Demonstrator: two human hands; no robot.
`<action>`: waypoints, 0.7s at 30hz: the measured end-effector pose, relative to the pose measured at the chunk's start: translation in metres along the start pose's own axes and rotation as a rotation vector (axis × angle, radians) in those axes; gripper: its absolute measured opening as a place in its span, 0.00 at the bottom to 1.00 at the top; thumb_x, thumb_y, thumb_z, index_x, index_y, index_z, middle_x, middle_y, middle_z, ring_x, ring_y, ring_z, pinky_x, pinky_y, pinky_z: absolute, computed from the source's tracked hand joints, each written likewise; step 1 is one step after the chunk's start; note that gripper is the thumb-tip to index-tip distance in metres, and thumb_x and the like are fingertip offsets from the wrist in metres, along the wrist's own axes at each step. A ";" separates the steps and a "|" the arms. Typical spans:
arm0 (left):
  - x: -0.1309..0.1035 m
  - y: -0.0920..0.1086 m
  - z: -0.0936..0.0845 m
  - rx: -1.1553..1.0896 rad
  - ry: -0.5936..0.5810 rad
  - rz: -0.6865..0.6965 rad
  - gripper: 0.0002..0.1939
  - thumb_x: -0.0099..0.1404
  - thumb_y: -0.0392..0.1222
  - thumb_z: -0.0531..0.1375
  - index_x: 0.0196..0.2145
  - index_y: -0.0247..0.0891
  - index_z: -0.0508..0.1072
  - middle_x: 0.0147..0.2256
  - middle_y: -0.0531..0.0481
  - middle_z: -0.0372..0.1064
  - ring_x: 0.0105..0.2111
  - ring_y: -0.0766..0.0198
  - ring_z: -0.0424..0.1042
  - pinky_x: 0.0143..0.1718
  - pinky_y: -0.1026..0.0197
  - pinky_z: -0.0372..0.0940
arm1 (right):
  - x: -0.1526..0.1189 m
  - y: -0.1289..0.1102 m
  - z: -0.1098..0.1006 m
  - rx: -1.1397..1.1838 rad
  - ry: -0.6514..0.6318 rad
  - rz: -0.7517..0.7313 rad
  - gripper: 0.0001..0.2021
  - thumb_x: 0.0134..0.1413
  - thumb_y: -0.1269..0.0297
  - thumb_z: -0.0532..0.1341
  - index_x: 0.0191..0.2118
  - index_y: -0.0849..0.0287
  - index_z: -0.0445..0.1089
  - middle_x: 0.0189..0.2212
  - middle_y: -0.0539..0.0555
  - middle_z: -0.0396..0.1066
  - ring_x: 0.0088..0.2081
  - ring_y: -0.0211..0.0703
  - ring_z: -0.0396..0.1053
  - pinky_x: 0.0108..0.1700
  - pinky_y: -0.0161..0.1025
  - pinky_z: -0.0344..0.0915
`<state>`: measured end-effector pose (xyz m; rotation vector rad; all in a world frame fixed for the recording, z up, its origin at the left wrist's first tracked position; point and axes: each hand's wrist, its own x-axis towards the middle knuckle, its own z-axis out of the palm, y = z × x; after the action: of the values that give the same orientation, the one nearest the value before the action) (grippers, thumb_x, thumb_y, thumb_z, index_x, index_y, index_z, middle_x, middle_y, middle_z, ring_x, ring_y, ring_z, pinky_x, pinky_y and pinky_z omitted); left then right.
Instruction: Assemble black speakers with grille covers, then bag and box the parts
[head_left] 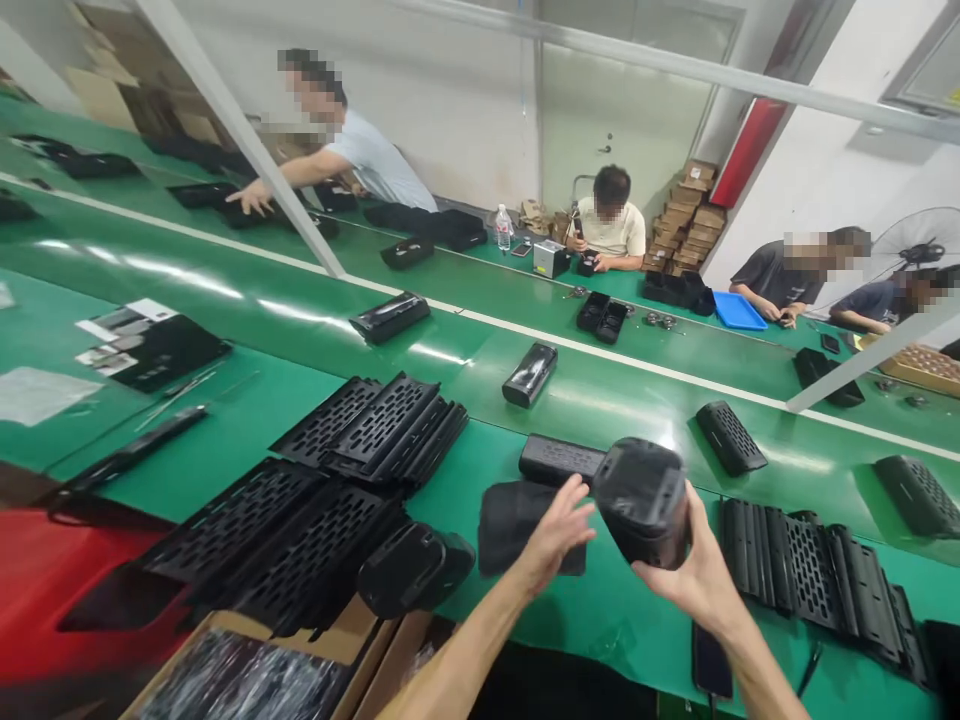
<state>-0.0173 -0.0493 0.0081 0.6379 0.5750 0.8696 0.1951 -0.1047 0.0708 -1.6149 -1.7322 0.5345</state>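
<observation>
Fingers (679, 575) of right hand (694, 580) wrap black speaker housing (643, 500), left hand (559, 530) spread, touching it; one-handed grip risks drop at surface (622, 610) near edge

bright overhead light | glare streaks on belt (225, 290) | edges warped | slight blur
</observation>
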 end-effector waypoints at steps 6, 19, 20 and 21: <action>-0.012 0.050 -0.003 0.680 -0.122 0.239 0.56 0.46 0.56 0.76 0.69 0.45 0.60 0.70 0.40 0.51 0.67 0.36 0.54 0.67 0.41 0.53 | 0.009 -0.032 -0.023 -0.473 -0.228 -0.145 0.48 0.39 0.68 0.69 0.70 0.51 0.57 0.55 0.65 0.70 0.54 0.67 0.70 0.55 0.64 0.67; -0.040 0.049 -0.017 0.400 -0.060 0.231 0.45 0.51 0.55 0.71 0.63 0.42 0.62 0.54 0.44 0.68 0.50 0.47 0.68 0.51 0.52 0.64 | -0.054 -0.021 -0.027 0.187 0.026 0.259 0.40 0.49 0.44 0.71 0.65 0.50 0.60 0.65 0.61 0.61 0.65 0.63 0.62 0.64 0.55 0.62; -0.040 0.047 -0.017 0.397 -0.056 0.232 0.44 0.51 0.55 0.70 0.63 0.42 0.63 0.54 0.44 0.67 0.50 0.48 0.67 0.51 0.53 0.64 | -0.055 -0.023 -0.025 0.176 0.037 0.247 0.37 0.49 0.45 0.71 0.62 0.51 0.63 0.64 0.60 0.62 0.64 0.63 0.63 0.64 0.54 0.61; -0.039 0.045 -0.018 0.395 -0.050 0.235 0.44 0.51 0.54 0.70 0.62 0.42 0.63 0.54 0.44 0.67 0.50 0.48 0.67 0.51 0.53 0.64 | -0.055 -0.024 -0.024 0.169 0.045 0.239 0.35 0.50 0.46 0.72 0.60 0.51 0.64 0.64 0.60 0.62 0.64 0.62 0.62 0.64 0.53 0.61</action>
<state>-0.0728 -0.0548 0.0355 1.1001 0.6408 0.9638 0.1943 -0.1654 0.0923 -1.7072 -1.4291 0.7325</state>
